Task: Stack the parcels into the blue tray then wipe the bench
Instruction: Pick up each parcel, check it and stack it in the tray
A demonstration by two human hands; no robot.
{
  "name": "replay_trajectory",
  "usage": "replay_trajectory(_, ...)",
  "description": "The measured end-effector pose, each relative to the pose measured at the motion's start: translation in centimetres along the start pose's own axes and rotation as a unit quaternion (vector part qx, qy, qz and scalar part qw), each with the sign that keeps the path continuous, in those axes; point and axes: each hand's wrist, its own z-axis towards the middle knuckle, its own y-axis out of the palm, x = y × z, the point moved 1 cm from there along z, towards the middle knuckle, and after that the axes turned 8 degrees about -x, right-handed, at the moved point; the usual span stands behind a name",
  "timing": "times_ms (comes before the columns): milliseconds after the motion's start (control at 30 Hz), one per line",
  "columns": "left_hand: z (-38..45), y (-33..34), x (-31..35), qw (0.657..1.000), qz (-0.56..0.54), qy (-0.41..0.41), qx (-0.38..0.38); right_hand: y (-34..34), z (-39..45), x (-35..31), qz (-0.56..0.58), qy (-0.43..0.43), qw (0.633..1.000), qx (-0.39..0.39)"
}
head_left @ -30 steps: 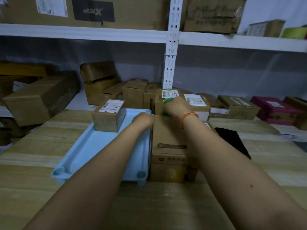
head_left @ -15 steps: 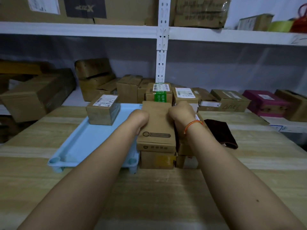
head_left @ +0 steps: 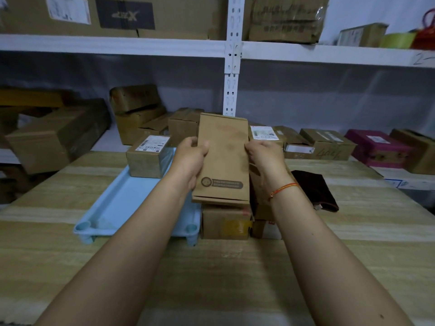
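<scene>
I hold a flat brown cardboard parcel (head_left: 223, 158) with a round dark logo, lifted and tilted above the bench. My left hand (head_left: 189, 158) grips its left edge and my right hand (head_left: 264, 154) grips its right edge. The light blue tray (head_left: 122, 203) lies on the wooden bench (head_left: 211, 274) to the left, with one labelled brown parcel (head_left: 148, 156) standing at its far end. Under the lifted parcel, two more parcels remain on the bench: a brown one with a yellow patch (head_left: 226, 223) and another (head_left: 266, 222) partly hidden by my right wrist.
A dark cloth (head_left: 315, 189) lies on the bench right of the parcels. Behind the bench, white shelving (head_left: 230, 74) carries many cardboard boxes (head_left: 327, 143) and a pink box (head_left: 376, 147). A big box (head_left: 54, 135) sits at the left.
Both hands took hold of the top flat parcel and lifted it off the stack, raising and tilting it toward me. The tray and its parcel stayed put.
</scene>
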Motion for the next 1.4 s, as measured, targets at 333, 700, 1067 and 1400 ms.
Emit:
replay_trajectory(333, 0.0, -1.4, -0.8, 0.968, -0.178, -0.172, -0.046, -0.6, 0.4, 0.5, 0.073, 0.016, 0.993, -0.093)
replay_trajectory(700, -0.3, -2.6, 0.8, 0.943, -0.256, -0.213, 0.017, 0.7, 0.3, 0.8, -0.028, -0.116, 0.979, -0.163)
replay_trajectory(1067, -1.5, -3.5, 1.9, 0.952, -0.22, -0.208, 0.044, 2.3, -0.4, 0.1, -0.196, -0.261, 0.927, -0.183)
replay_trajectory(1400, -1.1, -3.8, 2.9, 0.981, -0.098, -0.093, 0.137, 2.5, -1.9, -0.7, -0.097, -0.238, 0.945, -0.204)
